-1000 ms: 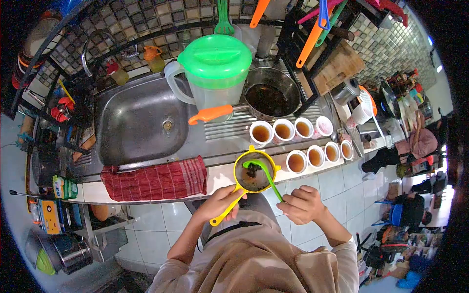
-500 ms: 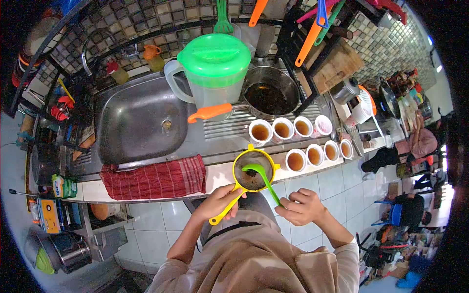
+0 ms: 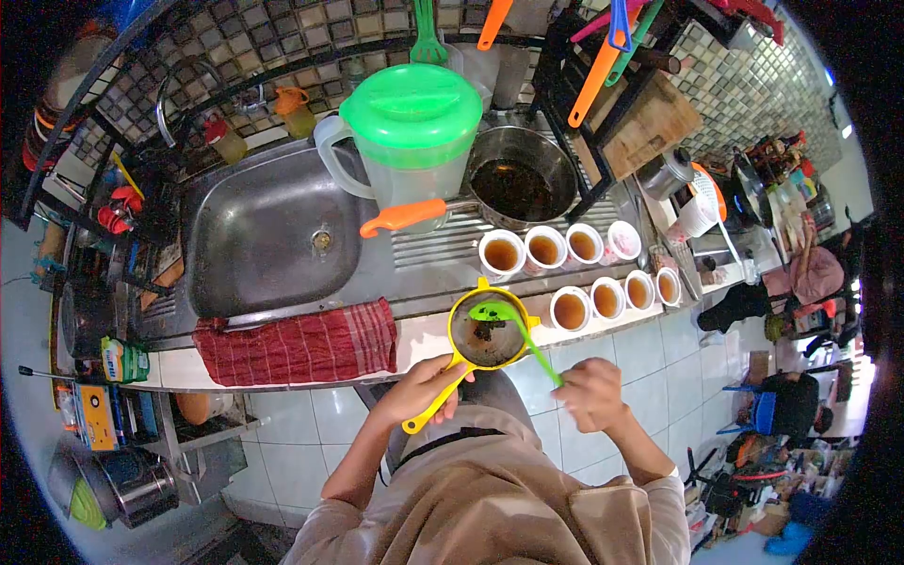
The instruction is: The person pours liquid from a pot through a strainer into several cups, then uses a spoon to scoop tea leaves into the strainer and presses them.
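My left hand (image 3: 426, 390) is closed round the handle of a yellow strainer (image 3: 459, 341), held at the counter's front edge. Dark wet residue lies on the mesh. The fingers of my right hand (image 3: 591, 395) are wrapped round the handle of a green spoon (image 3: 539, 352), whose bowl is over the strainer with dark bits on it. Several white cups (image 3: 570, 309) of brown liquid stand in two rows to the right of the strainer. The back row's rightmost cup (image 3: 623, 241) looks pale inside, its contents unclear.
A pot (image 3: 523, 179) with dark liquid sits behind the cups, beside a green-lidded pitcher (image 3: 414, 141). The sink (image 3: 273, 240) is at left, with a red cloth (image 3: 297, 347) on its front edge. People are visible at far right.
The spoon's bowl has risen toward the strainer's far rim and now carries dark bits. My right hand has turned and shifted slightly right. My left hand and the strainer look unmoved.
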A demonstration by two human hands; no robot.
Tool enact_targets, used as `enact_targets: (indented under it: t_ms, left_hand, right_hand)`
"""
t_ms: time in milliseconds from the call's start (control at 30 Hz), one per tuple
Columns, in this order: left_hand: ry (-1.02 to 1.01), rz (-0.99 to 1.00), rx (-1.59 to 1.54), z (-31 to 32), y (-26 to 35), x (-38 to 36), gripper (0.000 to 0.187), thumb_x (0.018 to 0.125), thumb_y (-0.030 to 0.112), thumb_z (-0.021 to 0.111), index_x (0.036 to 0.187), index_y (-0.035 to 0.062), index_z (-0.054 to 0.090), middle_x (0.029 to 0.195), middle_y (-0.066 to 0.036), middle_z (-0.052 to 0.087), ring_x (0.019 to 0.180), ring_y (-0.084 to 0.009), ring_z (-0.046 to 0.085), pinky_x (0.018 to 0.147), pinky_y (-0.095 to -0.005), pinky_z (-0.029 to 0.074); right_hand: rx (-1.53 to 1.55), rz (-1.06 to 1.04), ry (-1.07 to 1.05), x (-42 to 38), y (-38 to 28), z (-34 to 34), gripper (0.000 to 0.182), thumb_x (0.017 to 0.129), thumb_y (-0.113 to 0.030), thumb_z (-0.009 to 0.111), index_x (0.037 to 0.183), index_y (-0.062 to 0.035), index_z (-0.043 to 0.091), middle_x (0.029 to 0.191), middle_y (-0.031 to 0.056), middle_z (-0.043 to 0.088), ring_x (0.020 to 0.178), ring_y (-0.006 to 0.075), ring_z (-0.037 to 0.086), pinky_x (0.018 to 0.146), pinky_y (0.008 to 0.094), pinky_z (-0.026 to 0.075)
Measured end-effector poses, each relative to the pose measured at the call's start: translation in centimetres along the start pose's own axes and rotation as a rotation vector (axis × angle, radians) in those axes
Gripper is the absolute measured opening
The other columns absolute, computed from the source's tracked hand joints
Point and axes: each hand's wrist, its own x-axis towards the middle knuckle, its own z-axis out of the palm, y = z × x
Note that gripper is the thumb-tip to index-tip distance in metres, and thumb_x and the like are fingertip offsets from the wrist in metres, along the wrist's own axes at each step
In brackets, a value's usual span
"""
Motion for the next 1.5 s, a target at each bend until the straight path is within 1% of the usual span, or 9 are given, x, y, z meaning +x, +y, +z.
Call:
enact_targets:
  t_ms: [133, 200, 533, 733, 933, 1067, 1233, 1333, 1500]
  left_hand:
    - [-0.011, 0.009, -0.008, -0.1, -0.1, 0.1, 0.034, 0.091, 0.036, 0.038, 0.095, 0.0044, 0.049, 0.049, -0.004, 0.048, 0.039, -0.0095, 0.048, 0.036, -0.0215, 0.038]
    - [-0.011, 0.004, 0.008, -0.1, -0.1, 0.1, 0.034, 0.091, 0.036, 0.038, 0.095, 0.0043, 0.049, 0.049, -0.004, 0.048, 0.039, -0.0095, 0.048, 0.036, -0.0215, 0.038]
    - [-0.006, 0.012, 0.012, 0.1, -0.1, -0.3, 0.035, 0.091, 0.038, 0.038, 0.096, 0.0052, 0.049, 0.051, -0.003, 0.048, 0.039, -0.0085, 0.047, 0.036, -0.0203, 0.038]
    - [-0.016, 0.026, -0.011, 0.0, -0.8, -0.4, 0.035, 0.091, 0.037, 0.038, 0.097, 0.0043, 0.048, 0.051, -0.003, 0.048, 0.039, -0.0091, 0.047, 0.037, -0.0208, 0.038]
    - [-0.041, 0.063, 0.006, -0.1, -1.2, -0.2, 0.036, 0.092, 0.037, 0.036, 0.098, 0.0033, 0.047, 0.051, -0.004, 0.048, 0.039, -0.0095, 0.047, 0.037, -0.0211, 0.038]
    - [-0.039, 0.058, 0.006, -0.2, -1.1, -0.2, 0.036, 0.092, 0.037, 0.037, 0.098, 0.0033, 0.047, 0.051, -0.004, 0.049, 0.04, -0.0093, 0.048, 0.038, -0.0211, 0.039]
    - [-0.044, 0.055, 0.003, -0.3, -1.1, -0.1, 0.036, 0.092, 0.037, 0.036, 0.098, 0.0036, 0.048, 0.052, -0.004, 0.049, 0.041, -0.0091, 0.048, 0.038, -0.021, 0.039]
    - [-0.039, 0.045, 0.007, -0.2, -1.0, -0.2, 0.036, 0.091, 0.037, 0.037, 0.098, 0.004, 0.048, 0.052, -0.004, 0.049, 0.041, -0.0091, 0.048, 0.038, -0.0209, 0.039]
    - [-0.038, 0.053, -0.001, -0.1, -1.0, -0.2, 0.036, 0.091, 0.038, 0.037, 0.098, 0.0045, 0.048, 0.051, -0.003, 0.049, 0.04, -0.0091, 0.048, 0.038, -0.0206, 0.039]
  right_hand:
    - [0.32, 0.473, 0.52, -0.5, 1.1, 0.3, 0.025, 0.086, -0.021, 0.041, 0.077, -0.0028, 0.055, 0.081, 0.0141, 0.054, 0.073, 0.0172, 0.048, 0.065, 0.0315, 0.038]
    - [0.241, 0.566, 0.556, 1.0, 3.4, -0.6, 0.025, 0.085, -0.023, 0.044, 0.082, -0.0012, 0.055, 0.083, 0.0137, 0.055, 0.077, 0.0172, 0.049, 0.072, 0.0301, 0.037]
    - [-0.302, 0.528, 0.003, 7.3, 15.2, 1.3, 0.018, 0.082, -0.012, 0.048, 0.098, -0.0123, 0.057, 0.087, 0.0093, 0.056, 0.078, 0.0291, 0.056, 0.065, 0.0387, 0.046]
    - [-0.403, 0.409, -0.007, 8.3, 18.8, 3.1, 0.017, 0.083, -0.013, 0.047, 0.097, -0.0104, 0.056, 0.086, 0.0115, 0.055, 0.072, 0.0332, 0.055, 0.064, 0.0403, 0.045]
    - [-0.16, 0.869, 0.082, 9.9, 19.5, 3.9, 0.021, 0.084, -0.021, 0.046, 0.092, -0.0068, 0.059, 0.079, 0.013, 0.062, 0.076, 0.0291, 0.059, 0.063, 0.0354, 0.045]
    - [0.107, 0.876, 0.2, 8.9, 22.0, 4.9, 0.023, 0.084, -0.019, 0.044, 0.09, -0.0047, 0.06, 0.075, 0.011, 0.064, 0.072, 0.0224, 0.061, 0.061, 0.0312, 0.044]
    - [0.677, 1.043, 0.286, 8.5, 23.0, 4.8, 0.023, 0.079, -0.013, 0.043, 0.094, -0.004, 0.059, 0.079, 0.0077, 0.065, 0.046, 0.005, 0.04, 0.043, 0.0189, 0.031]
    - [0.812, 1.109, 0.351, 9.2, 21.4, 3.8, 0.023, 0.078, -0.014, 0.044, 0.097, -0.0062, 0.057, 0.079, 0.0093, 0.064, 0.043, 0.0025, 0.029, 0.04, 0.0164, 0.023]
    - [0.768, 1.106, 0.357, 8.5, 21.5, 3.7, 0.025, 0.08, -0.018, 0.044, 0.099, -0.0093, 0.057, 0.082, 0.0044, 0.063, 0.049, 0.0028, 0.037, 0.041, 0.0165, 0.023]
